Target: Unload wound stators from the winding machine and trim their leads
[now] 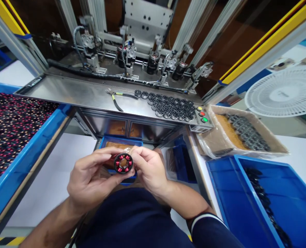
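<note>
A round motor stator (116, 164) with a black rim and red wire coils inside is held up in front of my body, its open face toward me. My left hand (89, 175) grips it from the left between thumb and fingers. At its right edge my right hand (150, 167) is closed, with thumb and forefinger pressed together against the rim. Something thin and shiny shows above the stator by the right fingertips; its kind is too small to tell. What lies inside the right pinch is hidden.
Ahead, a metal ledge (72, 92) holds pliers (118, 97) and rows of metal-and-black cores (172, 106), beside coloured buttons (202, 114). Machine fixtures stand behind. A blue bin (26, 153) of red-coiled parts is left; a carton (277, 146) and blue bin (292, 203) are right.
</note>
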Demonstrator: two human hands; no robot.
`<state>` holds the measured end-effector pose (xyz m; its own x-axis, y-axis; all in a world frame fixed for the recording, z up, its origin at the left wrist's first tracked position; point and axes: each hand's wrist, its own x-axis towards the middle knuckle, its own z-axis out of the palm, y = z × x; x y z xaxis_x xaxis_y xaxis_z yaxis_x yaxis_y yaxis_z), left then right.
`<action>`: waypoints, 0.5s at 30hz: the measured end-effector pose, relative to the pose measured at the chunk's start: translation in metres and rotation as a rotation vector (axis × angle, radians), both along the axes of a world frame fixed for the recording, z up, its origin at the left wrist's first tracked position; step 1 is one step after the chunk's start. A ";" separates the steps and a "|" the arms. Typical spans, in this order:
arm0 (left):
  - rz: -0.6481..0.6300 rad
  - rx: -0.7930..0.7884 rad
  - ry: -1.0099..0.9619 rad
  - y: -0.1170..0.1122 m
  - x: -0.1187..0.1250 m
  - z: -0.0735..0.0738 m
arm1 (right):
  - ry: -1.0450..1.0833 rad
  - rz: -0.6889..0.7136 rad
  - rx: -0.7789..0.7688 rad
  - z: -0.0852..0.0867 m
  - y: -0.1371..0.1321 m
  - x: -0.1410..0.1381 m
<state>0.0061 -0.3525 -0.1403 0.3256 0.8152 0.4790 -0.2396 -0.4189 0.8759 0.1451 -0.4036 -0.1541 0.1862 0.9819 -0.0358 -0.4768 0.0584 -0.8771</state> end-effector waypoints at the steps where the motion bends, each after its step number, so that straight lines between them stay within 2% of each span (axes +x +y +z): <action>1: -0.003 0.001 -0.016 0.001 0.000 0.000 | 0.026 0.006 -0.008 -0.002 0.000 0.000; 10: 0.017 -0.072 -0.089 -0.003 -0.001 -0.003 | 0.025 0.003 -0.023 -0.001 0.000 -0.001; 15: 0.007 -0.020 -0.080 -0.003 -0.004 -0.009 | 0.004 -0.024 -0.013 0.001 0.000 -0.001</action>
